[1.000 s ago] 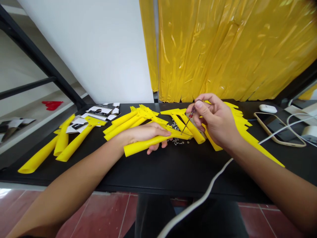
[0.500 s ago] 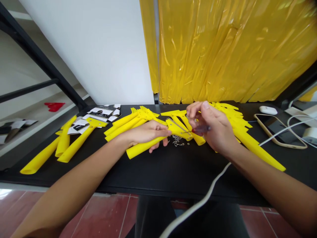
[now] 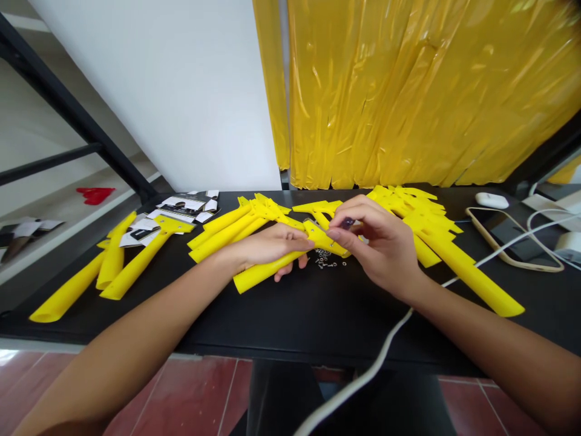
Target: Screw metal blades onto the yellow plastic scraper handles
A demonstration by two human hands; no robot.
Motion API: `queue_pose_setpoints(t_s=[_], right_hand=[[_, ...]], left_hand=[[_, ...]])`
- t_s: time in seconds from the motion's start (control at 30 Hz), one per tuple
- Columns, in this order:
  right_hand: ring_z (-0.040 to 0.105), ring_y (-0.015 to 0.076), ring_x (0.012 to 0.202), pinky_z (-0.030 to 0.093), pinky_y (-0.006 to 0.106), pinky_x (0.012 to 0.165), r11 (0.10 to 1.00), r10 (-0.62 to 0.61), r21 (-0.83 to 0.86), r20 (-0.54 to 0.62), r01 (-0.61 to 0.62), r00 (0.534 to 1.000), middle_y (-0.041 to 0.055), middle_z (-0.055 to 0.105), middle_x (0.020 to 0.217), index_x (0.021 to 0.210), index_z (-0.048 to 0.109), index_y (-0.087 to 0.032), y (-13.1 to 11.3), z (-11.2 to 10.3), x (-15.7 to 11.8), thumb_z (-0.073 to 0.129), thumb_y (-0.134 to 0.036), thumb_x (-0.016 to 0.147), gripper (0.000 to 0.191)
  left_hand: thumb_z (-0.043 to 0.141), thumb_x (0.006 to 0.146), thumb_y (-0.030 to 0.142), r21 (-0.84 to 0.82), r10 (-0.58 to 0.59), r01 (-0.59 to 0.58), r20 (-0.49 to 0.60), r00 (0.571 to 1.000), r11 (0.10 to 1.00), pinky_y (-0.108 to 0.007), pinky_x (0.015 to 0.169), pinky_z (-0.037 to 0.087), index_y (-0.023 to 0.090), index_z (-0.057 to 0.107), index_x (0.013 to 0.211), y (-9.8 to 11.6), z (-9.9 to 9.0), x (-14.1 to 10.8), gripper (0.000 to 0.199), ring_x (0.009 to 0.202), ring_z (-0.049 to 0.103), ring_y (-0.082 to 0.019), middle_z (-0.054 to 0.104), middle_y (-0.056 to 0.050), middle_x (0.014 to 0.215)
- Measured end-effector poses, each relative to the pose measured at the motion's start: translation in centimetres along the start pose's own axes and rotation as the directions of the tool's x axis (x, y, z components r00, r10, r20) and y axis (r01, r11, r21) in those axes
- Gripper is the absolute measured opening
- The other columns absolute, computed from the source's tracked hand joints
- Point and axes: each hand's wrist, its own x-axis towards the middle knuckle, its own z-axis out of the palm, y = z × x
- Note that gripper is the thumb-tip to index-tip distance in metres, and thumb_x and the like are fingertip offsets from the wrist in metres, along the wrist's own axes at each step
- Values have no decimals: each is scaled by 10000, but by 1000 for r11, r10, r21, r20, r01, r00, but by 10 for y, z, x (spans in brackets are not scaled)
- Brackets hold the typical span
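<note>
Left hand (image 3: 272, 245) gripping yellow plastic scraper handle (image 3: 267, 271) (light, stiff, best held here); right hand (image 3: 376, 245) pinching slim dark-handled screwdriver (image 3: 347, 223) above scraper head.

The person's left forearm (image 3: 136, 309) and right forearm (image 3: 490, 339) were bare from the wrist up to where they left the frame, slim and smooth, with no cuff, watch or band at either wrist. The left hand (image 3: 272, 245) and right hand (image 3: 376, 248) were bare too, with slender fingers (image 3: 349, 209) and short nails. Below the desk edge, dark trousers (image 3: 281, 399) covered the person's lap, plain and unmarked as far as the view showed.
</note>
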Motion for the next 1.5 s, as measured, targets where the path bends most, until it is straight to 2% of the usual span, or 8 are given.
queue_pose_setpoints(t_s=[0.23,0.43,0.63,0.83,1.1,1.2,1.33,1.5], right_hand=[[512,90,579,414,250,489,909,226,348,55,-231,973,7,679,962,1152,582,-279,-4,-2,4,596,-372,1038,148],[487,100,663,332,246,474,968,181,183,-34,-172,983,29,619,993,986,678,-243,-4,-4,6,711,-360,966,123],[442,101,568,374,264,484,916,273,287,60,-278,960,15,640,920,1320,602,-274,-1,-8,8,496,-438,1073,315],[579,132,698,471,271,608,935,251,243,54,-256,967,1,648,855,1120,592,-253,-3,-5,7,689,-426,974,246],[597,172,718,476,320,662,976,217,42,-246,-213,945,11,621,785,1021,640,-256,7,-20,20,582,-473,1015,225],[565,174,637,410,320,582,886,385,-272,-18,-375,923,20,644,700,797,693,-216,11,-24,21,694,-564,909,365],[550,163,599,379,305,553,827,534,-390,316,-405,784,20,654,662,681,696,-201,19,-25,17,666,-586,901,444],[531,149,620,393,293,612,873,433,-400,368,-280,823,12,633,680,691,654,-199,20,-26,16,583,-407,974,359]], left_hand=[[621,984,480,79,50,-53,38,998,995,-235,444,487,152,642,856,1,-4,-2,352,448,558,-81,711,-47,856],[602,1000,457,99,76,-78,26,997,992,-236,468,481,157,617,855,0,-8,-3,334,458,567,-76,721,-53,885],[594,999,480,133,98,-112,111,989,985,-247,508,515,155,622,882,-3,-9,-1,347,529,602,-97,734,-78,942],[603,994,462,95,81,-92,113,990,991,-240,514,513,153,637,943,-3,-8,0,315,630,627,-115,730,-100,1047],[644,969,398,52,103,-108,99,990,993,-240,532,476,155,634,881,0,-11,-3,258,612,558,-98,646,-30,894],[632,977,376,44,126,-130,77,989,991,-241,537,467,160,620,879,2,-13,-4,237,613,567,-100,644,-29,875],[621,983,359,47,149,-152,58,987,987,-238,521,437,170,589,859,3,-14,-5,228,610,569,-99,659,-40,893],[631,972,362,34,127,-129,55,990,991,-237,515,408,174,583,836,3,-14,-5,236,615,568,-101,658,-46,883]])
